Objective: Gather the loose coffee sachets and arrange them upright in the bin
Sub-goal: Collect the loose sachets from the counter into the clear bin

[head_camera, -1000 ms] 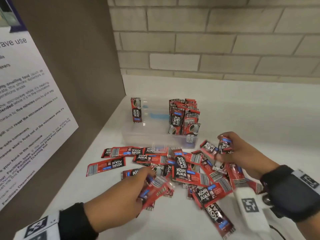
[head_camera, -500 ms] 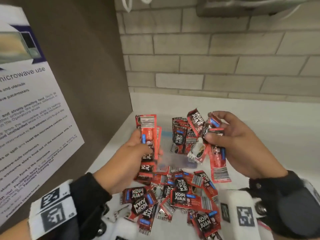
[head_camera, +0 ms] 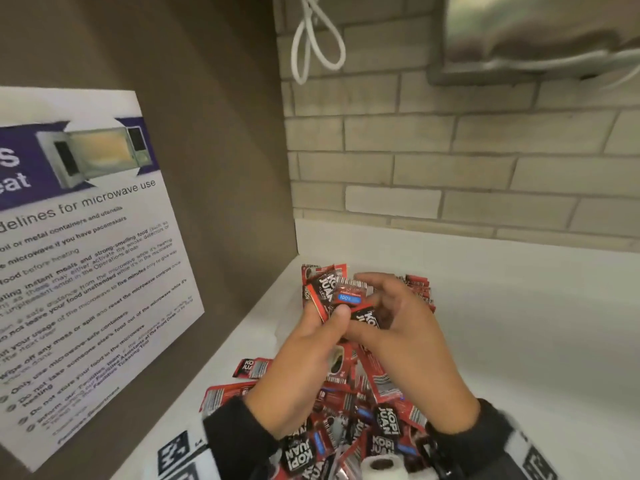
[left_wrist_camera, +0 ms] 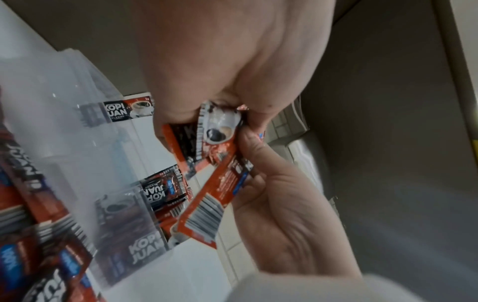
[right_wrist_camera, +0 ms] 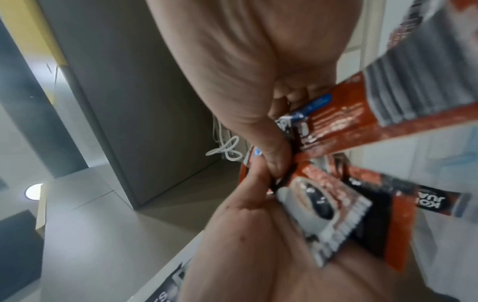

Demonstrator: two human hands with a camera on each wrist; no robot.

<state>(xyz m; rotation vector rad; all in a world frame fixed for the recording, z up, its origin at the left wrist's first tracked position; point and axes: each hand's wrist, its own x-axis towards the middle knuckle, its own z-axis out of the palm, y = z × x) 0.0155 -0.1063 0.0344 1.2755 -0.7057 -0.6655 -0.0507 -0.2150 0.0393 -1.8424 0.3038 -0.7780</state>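
Both hands meet above the counter and grip one bundle of red-and-black coffee sachets (head_camera: 346, 297) between them. My left hand (head_camera: 332, 315) pinches the bundle from the left with its thumb on top. From the right, my right hand (head_camera: 374, 306) curls its fingers over it. In the left wrist view the held sachets (left_wrist_camera: 207, 183) hang beside the clear plastic bin (left_wrist_camera: 51, 122). The hands hide most of the bin in the head view. Upright sachets (head_camera: 420, 289) show behind them. Several loose sachets (head_camera: 349, 417) lie in a heap on the white counter (head_camera: 519, 341).
A brown side panel with a microwave-use poster (head_camera: 86, 271) stands close on the left. The brick wall (head_camera: 450, 168) closes the back, with a white cable loop (head_camera: 311, 39) and a steel fixture (head_camera: 536, 32) above. A white tape roll (head_camera: 382, 467) sits at the near edge.
Both hands rose from the pile with sachets and came together, joining their sachets into one bundle in front of the bin. The head view has tilted up.
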